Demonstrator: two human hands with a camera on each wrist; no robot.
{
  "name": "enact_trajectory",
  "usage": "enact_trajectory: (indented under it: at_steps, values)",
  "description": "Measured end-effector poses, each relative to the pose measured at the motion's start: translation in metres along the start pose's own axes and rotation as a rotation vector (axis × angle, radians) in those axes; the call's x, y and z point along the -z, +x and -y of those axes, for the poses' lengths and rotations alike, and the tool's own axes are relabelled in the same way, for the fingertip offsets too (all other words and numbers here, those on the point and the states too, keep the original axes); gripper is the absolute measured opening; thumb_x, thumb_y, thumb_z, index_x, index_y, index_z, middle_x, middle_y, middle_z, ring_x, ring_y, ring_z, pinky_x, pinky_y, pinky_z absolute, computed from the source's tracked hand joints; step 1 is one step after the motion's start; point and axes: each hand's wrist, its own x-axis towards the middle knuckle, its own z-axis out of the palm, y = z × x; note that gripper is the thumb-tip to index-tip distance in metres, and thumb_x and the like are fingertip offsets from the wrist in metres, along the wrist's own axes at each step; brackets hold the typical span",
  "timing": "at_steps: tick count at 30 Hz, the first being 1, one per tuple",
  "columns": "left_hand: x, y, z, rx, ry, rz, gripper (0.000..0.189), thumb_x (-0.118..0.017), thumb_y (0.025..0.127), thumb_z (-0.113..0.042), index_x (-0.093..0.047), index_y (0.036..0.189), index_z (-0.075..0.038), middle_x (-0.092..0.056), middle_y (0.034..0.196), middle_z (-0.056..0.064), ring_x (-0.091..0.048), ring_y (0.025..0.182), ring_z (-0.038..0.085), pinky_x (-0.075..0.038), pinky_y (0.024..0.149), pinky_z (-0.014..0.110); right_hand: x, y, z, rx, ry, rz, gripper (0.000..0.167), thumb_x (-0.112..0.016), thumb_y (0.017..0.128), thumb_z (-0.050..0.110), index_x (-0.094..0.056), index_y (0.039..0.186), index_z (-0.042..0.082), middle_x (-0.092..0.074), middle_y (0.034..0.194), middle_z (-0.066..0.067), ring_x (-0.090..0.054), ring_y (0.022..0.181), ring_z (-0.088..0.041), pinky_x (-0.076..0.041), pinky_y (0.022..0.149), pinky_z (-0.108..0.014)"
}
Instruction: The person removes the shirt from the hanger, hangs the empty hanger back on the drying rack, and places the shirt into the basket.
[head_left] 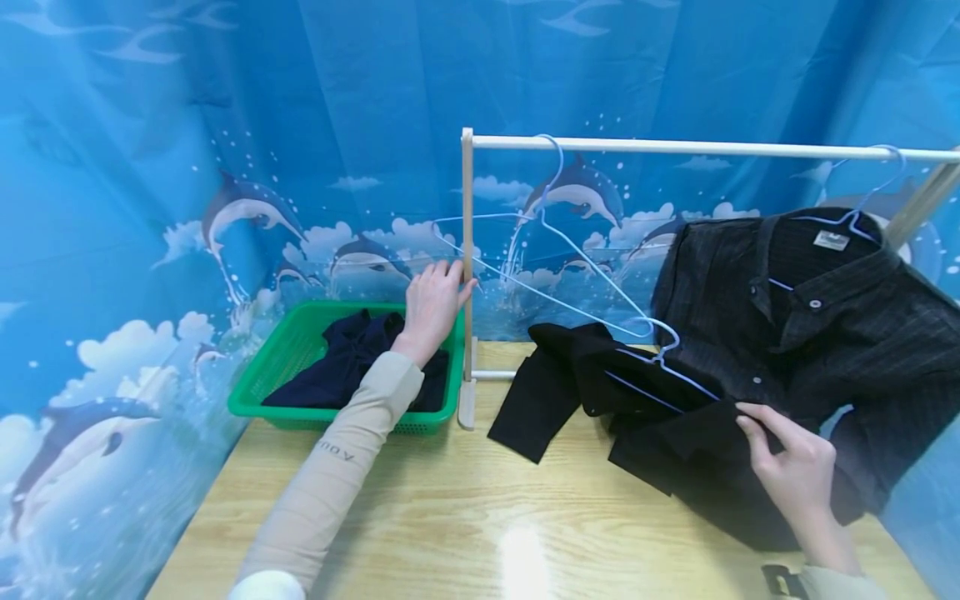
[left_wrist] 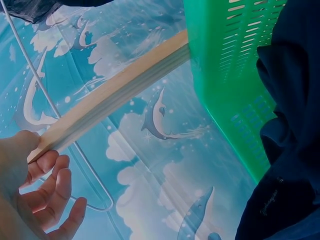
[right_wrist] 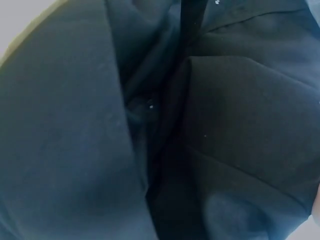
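Observation:
My left hand point(head_left: 435, 304) pinches the left wooden post point(head_left: 468, 225) of a small clothes rack between thumb and fingers; the left wrist view shows this grip on the wood point(left_wrist: 115, 90). My right hand point(head_left: 798, 467) pinches the edge of a black shirt point(head_left: 555, 392), whose folds point(right_wrist: 240, 120) fill the right wrist view. A light-blue hanger point(head_left: 663, 360) sits inside this shirt, its hook close to the lower end of a bare hanger point(head_left: 592, 265) hanging from the rail. Part of the shirt drapes on the table. Whether the two hangers touch, I cannot tell.
A dark buttoned shirt point(head_left: 817, 308) hangs on a hanger at the rail's right end. A green basket point(head_left: 255, 379) with dark clothes point(head_left: 330, 371) stands left of the post. The white rail point(head_left: 675, 147) runs above the wooden table point(head_left: 420, 517). Behind hangs a dolphin-print curtain point(head_left: 375, 100).

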Motion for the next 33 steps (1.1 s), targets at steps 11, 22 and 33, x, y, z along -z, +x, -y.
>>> enact_trajectory:
  at_steps: [11,22,33]
  values:
    - [0.000,0.000,0.001,-0.018,-0.014,0.004,0.035,-0.054,0.104,-0.043,-0.063,0.110,-0.009,-0.066,0.097,0.008,-0.063,0.086,0.025,-0.054,0.073,0.036,-0.013,0.007,0.018,0.009,0.104,0.003,0.057,-0.056,0.103,0.047,-0.075,0.090,-0.006,-0.071,0.081,-0.026,-0.047,0.106,0.029,-0.033,0.085,0.002]
    - [-0.005,-0.021,-0.009,-0.102,-0.052,0.049,0.037,-0.053,0.105,-0.043,-0.072,0.098,-0.012,-0.067,0.086,0.005,-0.061,0.075,0.023,-0.054,0.065,0.034,-0.022,0.009,0.024,0.008,0.114,0.025,0.058,-0.055,0.102,0.050,-0.076,0.092,-0.003,-0.074,0.084,-0.021,-0.051,0.098,0.025,-0.035,0.087,0.002]
    - [-0.022,-0.040,-0.023,-0.239,-0.159,0.265,0.035,-0.049,0.107,-0.042,-0.072,0.120,-0.018,-0.068,0.112,0.002,-0.062,0.098,0.023,-0.052,0.085,0.039,-0.034,0.017,0.032,-0.012,0.106,0.027,0.016,-0.071,0.096,0.015,-0.078,0.095,0.000,-0.076,0.088,-0.016,-0.067,0.077,-0.015,-0.036,0.082,-0.002]
